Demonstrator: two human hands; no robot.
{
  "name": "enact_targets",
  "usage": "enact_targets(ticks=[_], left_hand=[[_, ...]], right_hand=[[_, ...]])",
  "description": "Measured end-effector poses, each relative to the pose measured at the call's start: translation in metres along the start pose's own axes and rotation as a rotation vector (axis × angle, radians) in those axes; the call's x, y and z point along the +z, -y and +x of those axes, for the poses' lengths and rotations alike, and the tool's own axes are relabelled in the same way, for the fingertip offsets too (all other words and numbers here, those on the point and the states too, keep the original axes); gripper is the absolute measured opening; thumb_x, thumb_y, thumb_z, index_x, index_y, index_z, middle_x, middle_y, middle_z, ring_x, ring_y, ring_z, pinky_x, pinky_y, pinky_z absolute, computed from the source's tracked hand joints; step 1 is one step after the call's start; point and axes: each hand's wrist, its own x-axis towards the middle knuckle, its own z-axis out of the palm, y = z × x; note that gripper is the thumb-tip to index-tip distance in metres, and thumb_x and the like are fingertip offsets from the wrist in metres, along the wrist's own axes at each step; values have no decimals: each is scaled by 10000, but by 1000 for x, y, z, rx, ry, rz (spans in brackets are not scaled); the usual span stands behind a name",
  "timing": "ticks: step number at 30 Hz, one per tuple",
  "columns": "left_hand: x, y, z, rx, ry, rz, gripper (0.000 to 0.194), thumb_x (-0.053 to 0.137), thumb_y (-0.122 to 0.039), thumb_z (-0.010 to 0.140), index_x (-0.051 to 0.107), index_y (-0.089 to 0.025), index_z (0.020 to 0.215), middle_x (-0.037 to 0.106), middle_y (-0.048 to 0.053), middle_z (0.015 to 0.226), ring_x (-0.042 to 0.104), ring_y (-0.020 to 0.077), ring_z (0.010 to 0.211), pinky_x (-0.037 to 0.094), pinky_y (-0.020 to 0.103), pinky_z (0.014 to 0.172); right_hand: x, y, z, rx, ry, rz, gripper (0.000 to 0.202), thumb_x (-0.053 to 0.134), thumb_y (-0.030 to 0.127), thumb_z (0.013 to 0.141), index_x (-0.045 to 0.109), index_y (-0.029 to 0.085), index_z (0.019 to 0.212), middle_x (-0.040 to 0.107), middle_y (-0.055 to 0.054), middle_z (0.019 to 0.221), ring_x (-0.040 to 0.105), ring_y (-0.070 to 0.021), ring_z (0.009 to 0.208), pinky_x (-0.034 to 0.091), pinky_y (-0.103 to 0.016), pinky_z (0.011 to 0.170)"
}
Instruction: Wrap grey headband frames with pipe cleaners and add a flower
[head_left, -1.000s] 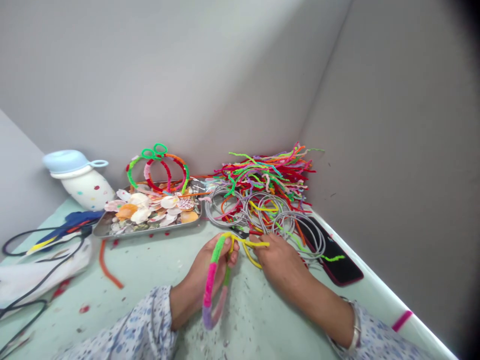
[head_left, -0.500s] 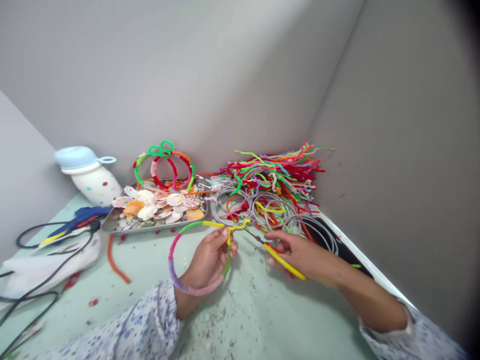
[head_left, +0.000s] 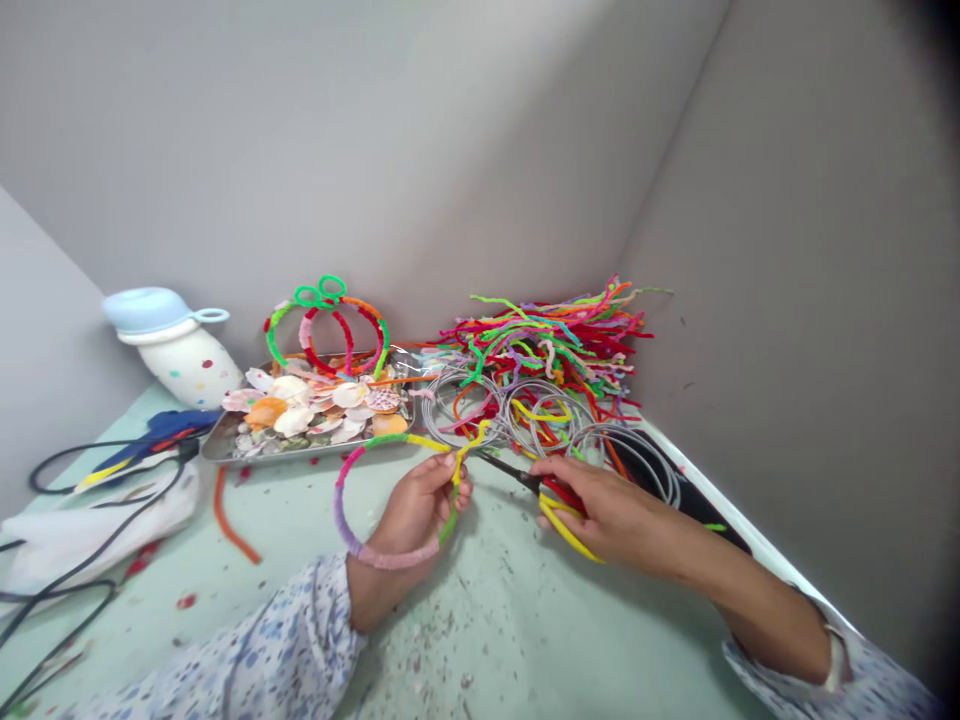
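My left hand [head_left: 420, 510] pinches a ring wrapped in coloured pipe cleaner [head_left: 346, 525] at its yellow section. Pink, lilac, magenta and green stretches follow round the hoop, which hangs in front of my wrist. A loose yellow pipe cleaner end [head_left: 477, 440] sticks up to the right of the fingertips. My right hand [head_left: 592, 510] grips long-nose pliers [head_left: 566, 530] by their red and yellow handles. The dark jaws point left, their tips just below and right of the yellow end; whether they touch it I cannot tell.
Behind stands a metal tray [head_left: 274, 455] of seashells, with finished pipe-cleaner hoops [head_left: 371, 318] above it. Coiled grey wire [head_left: 540, 400] lies before a pipe cleaner pile [head_left: 555, 335]. At left are a tilted white bottle [head_left: 184, 365], blue-handled tool [head_left: 161, 435] and black cable [head_left: 112, 540].
The pliers' tips have moved slightly left and their handles have spread more. The yellow end now points more upward instead of sideways. My left hand keeps its pinch on the ring.
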Motion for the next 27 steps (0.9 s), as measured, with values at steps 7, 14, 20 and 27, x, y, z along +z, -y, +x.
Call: enact_targets(ticks=[7,14,20,27], left_hand=[[1,-1,-3,13,3,2,89,608,-125,776,552,-125,707,533,-9,622,514,67,515,416,147,472],[8,-2,-6,1,-5,-2,110,573,-130,796,560,-120,687,538,-4,601,500,59,488,424,148,479],[14,0,-13,-49,-9,7,74,544,-75,751,546,-128,700,545,2,562,524,83,470,409,172,445],[14,5,-14,-43,-31,20,74,589,-82,687,539,-135,700,553,-8,565,529,92,464,393,192,443]], right_hand=[[-1,20,-4,66,22,55,463,643,424,779,525,216,1177,622,-52,967,581,-188,807,451,-307,729],[9,24,-2,24,-113,-87,387,637,461,789,584,214,1082,622,-70,967,577,-208,817,426,-327,732],[20,24,-4,52,-99,-240,314,611,351,817,597,228,1106,624,-78,953,598,-211,812,407,-306,717],[27,23,-4,49,-72,-317,359,579,223,789,580,248,1147,624,-61,941,611,-210,815,402,-289,692]])
